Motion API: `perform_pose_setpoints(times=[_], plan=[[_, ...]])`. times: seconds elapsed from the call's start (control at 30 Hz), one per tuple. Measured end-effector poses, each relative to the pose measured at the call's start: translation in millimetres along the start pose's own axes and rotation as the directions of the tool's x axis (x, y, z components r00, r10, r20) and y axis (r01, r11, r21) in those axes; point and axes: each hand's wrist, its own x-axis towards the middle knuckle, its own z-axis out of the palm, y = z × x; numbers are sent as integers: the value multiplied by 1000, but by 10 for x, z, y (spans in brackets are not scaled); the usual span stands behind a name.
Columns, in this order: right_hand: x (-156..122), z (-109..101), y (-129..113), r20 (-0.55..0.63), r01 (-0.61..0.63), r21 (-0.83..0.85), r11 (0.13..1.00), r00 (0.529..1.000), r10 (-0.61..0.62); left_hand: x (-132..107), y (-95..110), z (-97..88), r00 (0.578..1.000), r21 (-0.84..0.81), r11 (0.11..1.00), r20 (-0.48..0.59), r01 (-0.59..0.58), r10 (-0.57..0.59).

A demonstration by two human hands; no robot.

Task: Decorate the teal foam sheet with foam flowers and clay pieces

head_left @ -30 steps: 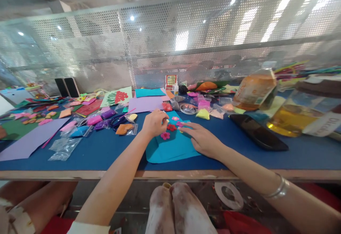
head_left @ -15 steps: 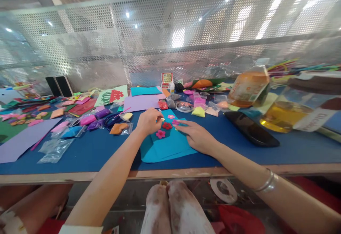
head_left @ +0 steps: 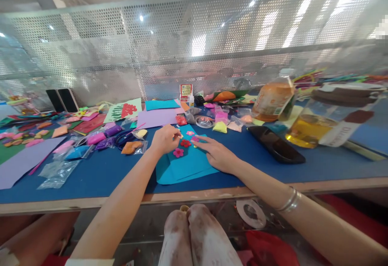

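On the blue table top lies a sheet of blue paper (head_left: 184, 169), with small flowers in red and pink on it. One red flower (head_left: 185, 143) and one pink flower (head_left: 178, 153) show plainly between my hands. My left hand (head_left: 165, 140) is closed in a pinch over the paper's left side, with a tiny pale piece (head_left: 181, 136) at its fingertips, too small to name surely. Flat on the right side of the paper rests my right hand (head_left: 221, 156), fingers stretched out beside another pink flower (head_left: 195, 138).
Small bags of coloured clay, such as an orange one (head_left: 131, 147) and a yellow one (head_left: 220, 127), lie around. To the right are a black tray-like object (head_left: 275, 144), a bottle (head_left: 274, 96) and a jar of yellow liquid (head_left: 327, 116). Purple paper (head_left: 28, 163) lies at left.
The whole view has shifted slightly, so things sit a little further left. Both hands keep nearly the same place over the blue paper.
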Motion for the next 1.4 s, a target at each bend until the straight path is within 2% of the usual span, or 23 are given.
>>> perform_pose_setpoints(times=[0.17, 0.33, 0.43, 0.57, 0.7, 0.77, 0.93, 1.07, 1.23, 1.3, 1.4], plan=[[18, -7, 8, -2, 93, -35, 995, 996, -93, -4, -12, 3, 1000, -6, 1000, -8, -10, 10], [-36, -61, -36, -196, 59, -24, 998, 979, -62, -10, -12, -4, 1000, 4, 1000, 9, 6, -6], [-78, -79, -51, -250, 44, -33, 999, 967, -50, -8, -14, -3, 1000, -1, 1000, 9, 1, -1], [-102, -69, -58, -206, -14, -73, 997, 978, -2, -3, -18, -6, 1000, -4, 1000, 10, -6, 6], [-82, -56, -59, -50, 27, -18, 999, 998, -27, -1, -13, -18, 1000, -1, 1000, 25, -2, 2], [-61, -55, -46, -8, 21, -34, 999, 1000, -22, -1, -13, -18, 999, 3, 1000, 32, -6, 6], [-88, -72, -11, -172, -130, -113, 985, 979, 109, -2, -57, -2, 999, 21, 1000, 49, 16, -17], [-191, -79, -47, -183, -24, -115, 993, 983, 3, -8, -126, -4, 992, 49, 994, 70, 98, -101], [-181, -45, -97, -20, 151, -161, 975, 988, -156, -2, -145, -44, 982, 65, 986, 104, 152, -158], [-135, -35, -95, 41, 173, -154, 973, 985, -168, 8, -135, -55, 980, 76, 986, 127, 148, -157], [-95, -43, -86, 67, 116, -171, 978, 992, -106, 16, -128, -47, 977, 95, 985, 147, 143, -156]])
